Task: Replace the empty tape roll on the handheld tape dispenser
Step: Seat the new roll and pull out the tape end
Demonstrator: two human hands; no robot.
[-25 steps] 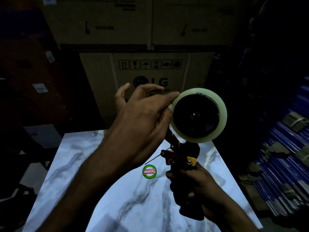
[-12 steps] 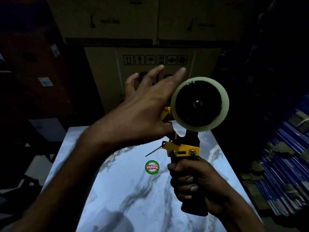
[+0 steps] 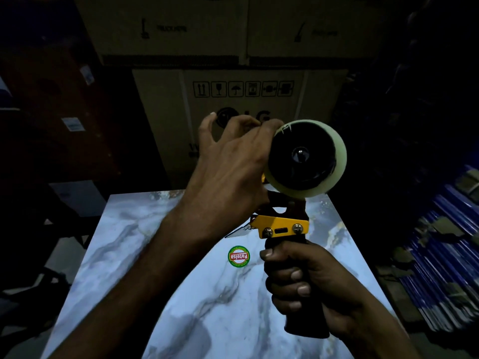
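Above the marbled counter (image 3: 155,255) we see both hands raised in dim light, working on a tape dispenser (image 3: 290,224) held upright over the counter's far right part. The right hand (image 3: 308,286) is wrapped tight around the dispenser's dark handle, fingers curled across its front and the thumb behind, with the yellow bracket and its two screw heads showing just above the top finger. On the hub above the bracket sits a tape roll (image 3: 308,159), pale and translucent around a black centre, its flat face turned toward us. The left hand (image 3: 233,172) reaches in from the left and lies against the roll's left edge; its fingertips are bunched at the roll's upper left rim, where a small ragged bit of tape shows, but we cannot tell whether they pinch the tape or merely touch it. The little finger stands away from the others. On the counter below the dispenser, between the two forearms, lies a round green and red sticker (image 3: 238,256). Behind the counter stands a large cardboard box (image 3: 241,99) printed with handling symbols, with more cartons stacked on top of it.
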